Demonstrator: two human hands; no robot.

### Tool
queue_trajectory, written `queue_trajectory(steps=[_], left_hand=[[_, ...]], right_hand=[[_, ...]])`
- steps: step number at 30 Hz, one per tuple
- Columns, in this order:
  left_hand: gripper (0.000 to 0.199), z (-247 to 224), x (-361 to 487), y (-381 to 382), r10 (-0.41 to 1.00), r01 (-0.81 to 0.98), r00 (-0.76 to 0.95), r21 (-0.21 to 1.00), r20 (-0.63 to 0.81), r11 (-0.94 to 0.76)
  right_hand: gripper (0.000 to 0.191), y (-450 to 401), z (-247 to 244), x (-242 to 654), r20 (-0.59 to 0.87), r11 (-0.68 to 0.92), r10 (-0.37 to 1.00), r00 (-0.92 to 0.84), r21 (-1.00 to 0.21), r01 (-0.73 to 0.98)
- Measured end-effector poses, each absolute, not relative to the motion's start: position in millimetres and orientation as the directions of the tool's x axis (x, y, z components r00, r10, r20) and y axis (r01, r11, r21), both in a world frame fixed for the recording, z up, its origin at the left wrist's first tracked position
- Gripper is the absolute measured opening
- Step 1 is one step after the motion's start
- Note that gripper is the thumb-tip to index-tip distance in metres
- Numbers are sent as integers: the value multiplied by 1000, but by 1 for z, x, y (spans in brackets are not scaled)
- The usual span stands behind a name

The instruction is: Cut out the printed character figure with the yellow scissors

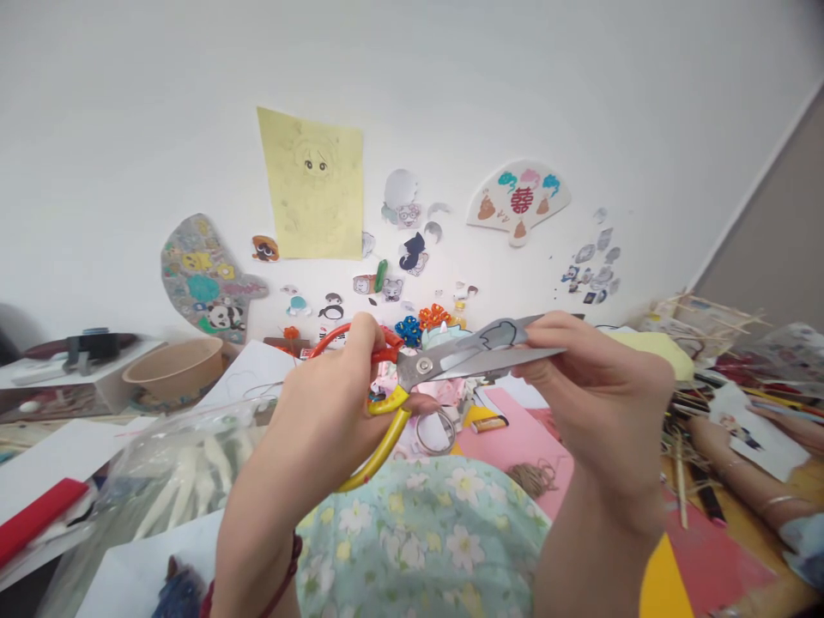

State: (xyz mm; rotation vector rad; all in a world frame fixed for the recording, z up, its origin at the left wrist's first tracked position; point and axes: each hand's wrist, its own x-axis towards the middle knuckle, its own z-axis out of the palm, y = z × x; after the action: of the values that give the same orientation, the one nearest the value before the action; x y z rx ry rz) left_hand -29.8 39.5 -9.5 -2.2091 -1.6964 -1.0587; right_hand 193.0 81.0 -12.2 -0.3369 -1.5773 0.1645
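left grip (322,403): wrapped round red-and-yellow scissors (424,366), blades parted | right grip (602,386): pinching grey, black-outlined paper (503,334) between the blades, up in mid-air | clear bag (125,493): pale, finger-like pieces (177,485) inside | tan bowl (173,367): can't see in from here

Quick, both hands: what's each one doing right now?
Left hand: closed, holding metal scissors with red and yellow handles.
Right hand: closed, pinching a small grey paper piece with black outlines at the blades.
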Motion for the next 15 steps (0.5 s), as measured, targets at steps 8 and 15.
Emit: queue_trajectory(steps=[8, 15], left_hand=[[48, -8, -30, 39, 794, 898, 109, 283, 598, -337], [45, -9, -29, 40, 780, 898, 116, 269, 615, -347]], right_hand=[[26, 80, -11, 194, 964, 944, 265, 12, -262, 202], [25, 77, -11, 194, 959, 936, 283, 19, -280, 213]])
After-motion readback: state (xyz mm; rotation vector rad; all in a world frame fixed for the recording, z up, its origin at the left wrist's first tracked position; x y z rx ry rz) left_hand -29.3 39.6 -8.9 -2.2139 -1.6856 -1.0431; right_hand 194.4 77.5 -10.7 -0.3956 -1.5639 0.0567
